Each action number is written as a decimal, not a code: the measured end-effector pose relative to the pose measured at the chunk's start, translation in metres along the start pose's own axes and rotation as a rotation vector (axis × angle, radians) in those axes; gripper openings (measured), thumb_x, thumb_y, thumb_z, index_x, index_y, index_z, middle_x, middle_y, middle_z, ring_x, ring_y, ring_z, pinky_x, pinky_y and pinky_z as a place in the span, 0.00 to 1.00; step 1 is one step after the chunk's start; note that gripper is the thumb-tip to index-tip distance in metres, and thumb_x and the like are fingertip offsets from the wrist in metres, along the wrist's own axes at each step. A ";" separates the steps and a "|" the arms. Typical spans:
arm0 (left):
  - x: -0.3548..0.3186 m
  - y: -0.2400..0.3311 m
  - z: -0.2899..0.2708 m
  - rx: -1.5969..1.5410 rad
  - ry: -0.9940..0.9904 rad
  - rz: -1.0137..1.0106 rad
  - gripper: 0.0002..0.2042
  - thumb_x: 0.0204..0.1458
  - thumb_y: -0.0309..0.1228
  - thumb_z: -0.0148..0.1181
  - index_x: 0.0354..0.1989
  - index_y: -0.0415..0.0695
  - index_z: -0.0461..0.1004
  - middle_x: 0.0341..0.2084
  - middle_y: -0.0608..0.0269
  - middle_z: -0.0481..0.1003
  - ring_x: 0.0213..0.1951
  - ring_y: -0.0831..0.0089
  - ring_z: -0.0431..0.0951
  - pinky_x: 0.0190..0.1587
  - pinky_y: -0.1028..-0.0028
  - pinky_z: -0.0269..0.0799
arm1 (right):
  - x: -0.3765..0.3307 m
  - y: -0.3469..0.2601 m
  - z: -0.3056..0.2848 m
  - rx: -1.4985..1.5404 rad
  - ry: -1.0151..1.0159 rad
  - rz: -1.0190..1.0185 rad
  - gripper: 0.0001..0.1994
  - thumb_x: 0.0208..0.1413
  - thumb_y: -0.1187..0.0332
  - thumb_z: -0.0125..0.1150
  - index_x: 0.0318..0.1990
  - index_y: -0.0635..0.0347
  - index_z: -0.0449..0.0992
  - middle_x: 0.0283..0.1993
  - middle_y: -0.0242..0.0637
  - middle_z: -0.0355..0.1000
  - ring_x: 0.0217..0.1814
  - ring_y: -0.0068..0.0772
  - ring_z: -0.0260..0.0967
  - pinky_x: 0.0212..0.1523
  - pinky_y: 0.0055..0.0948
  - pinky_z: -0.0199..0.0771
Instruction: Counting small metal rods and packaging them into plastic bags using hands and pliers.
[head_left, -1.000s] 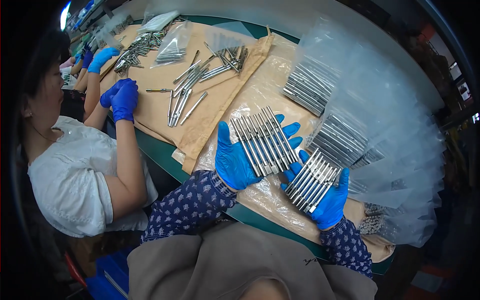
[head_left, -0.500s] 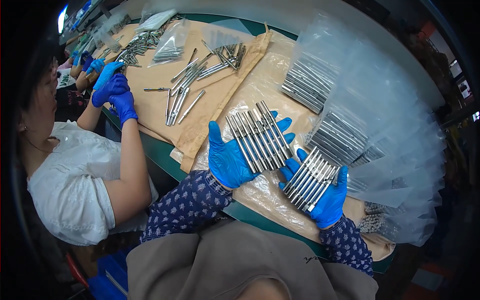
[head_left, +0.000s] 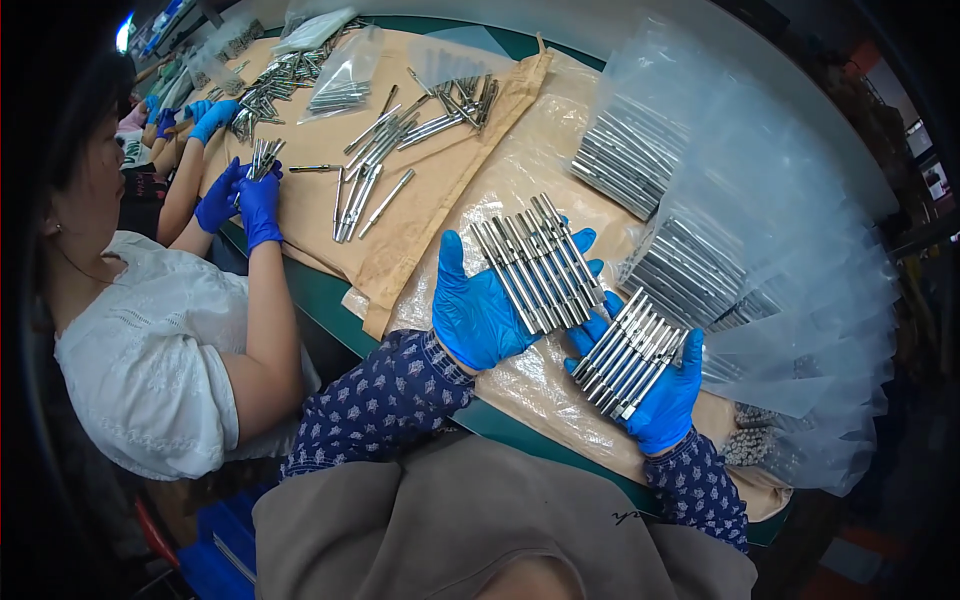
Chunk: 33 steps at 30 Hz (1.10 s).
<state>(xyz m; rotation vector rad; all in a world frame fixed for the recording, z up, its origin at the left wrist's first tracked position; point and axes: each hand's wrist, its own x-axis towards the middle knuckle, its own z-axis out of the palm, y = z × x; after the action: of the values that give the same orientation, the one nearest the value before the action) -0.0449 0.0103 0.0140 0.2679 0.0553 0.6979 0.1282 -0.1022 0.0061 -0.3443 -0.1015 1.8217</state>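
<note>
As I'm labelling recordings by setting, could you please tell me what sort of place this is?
Probably a factory workshop handling metal parts: metal rods rest in rows on the wearer's gloved hands, more lie in clear plastic bags, and a co-worker in purple gloves shares the workbench.

Shiny metal rods (head_left: 540, 265) lie slantwise, side by side, on the left hand (head_left: 480, 314) and right hand (head_left: 664, 408).

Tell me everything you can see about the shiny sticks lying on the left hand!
The shiny sticks are slim, silvery rods that look like metal, with thicker bands and steps along them. They lie side by side in a neat row, slanting across the open palm of the blue-gloved left hand. Some fingers show beyond them. Their undersides are hidden.
</note>
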 end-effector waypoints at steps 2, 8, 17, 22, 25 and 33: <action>-0.002 -0.001 0.003 0.040 -0.025 0.021 0.58 0.32 0.70 0.50 0.64 0.41 0.35 0.63 0.43 0.38 0.63 0.43 0.41 0.61 0.45 0.41 | -0.001 -0.001 -0.001 0.024 0.014 -0.007 0.49 0.44 0.33 0.43 0.65 0.59 0.41 0.67 0.54 0.39 0.68 0.55 0.39 0.63 0.57 0.40; 0.003 -0.003 0.006 0.014 -0.101 -0.022 0.59 0.31 0.69 0.53 0.64 0.40 0.33 0.63 0.41 0.37 0.63 0.42 0.42 0.61 0.47 0.45 | -0.002 -0.001 -0.006 0.028 -0.017 0.000 0.48 0.44 0.33 0.43 0.65 0.59 0.41 0.66 0.53 0.41 0.67 0.54 0.41 0.63 0.57 0.40; 0.004 -0.005 -0.004 0.059 -0.012 -0.026 0.55 0.35 0.68 0.51 0.64 0.40 0.36 0.62 0.39 0.38 0.63 0.42 0.40 0.61 0.47 0.42 | 0.000 -0.002 -0.005 0.091 0.012 -0.042 0.48 0.44 0.33 0.42 0.64 0.62 0.41 0.67 0.54 0.39 0.68 0.56 0.38 0.63 0.55 0.41; 0.000 -0.003 0.000 0.066 -0.008 -0.007 0.56 0.35 0.68 0.50 0.64 0.40 0.36 0.62 0.39 0.38 0.63 0.42 0.41 0.61 0.47 0.42 | -0.004 -0.007 -0.004 0.082 -0.107 -0.113 0.50 0.42 0.33 0.47 0.65 0.58 0.38 0.67 0.55 0.38 0.67 0.57 0.39 0.62 0.56 0.44; 0.000 -0.002 -0.003 0.097 -0.025 -0.006 0.56 0.34 0.68 0.51 0.64 0.40 0.36 0.63 0.41 0.38 0.63 0.44 0.41 0.62 0.48 0.41 | -0.006 -0.009 0.000 0.099 -0.130 -0.102 0.52 0.40 0.33 0.49 0.65 0.57 0.37 0.67 0.52 0.36 0.68 0.54 0.37 0.63 0.56 0.42; 0.000 0.003 0.000 0.116 0.035 0.070 0.56 0.35 0.69 0.50 0.64 0.39 0.36 0.62 0.39 0.36 0.63 0.43 0.40 0.61 0.49 0.44 | 0.002 -0.006 -0.004 0.102 -0.085 -0.058 0.52 0.39 0.32 0.48 0.65 0.61 0.39 0.66 0.58 0.35 0.69 0.56 0.32 0.65 0.54 0.34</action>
<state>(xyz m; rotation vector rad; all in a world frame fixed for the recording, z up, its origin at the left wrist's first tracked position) -0.0466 0.0120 0.0144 0.3698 0.1204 0.7697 0.1350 -0.0993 0.0031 -0.1907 -0.0767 1.7772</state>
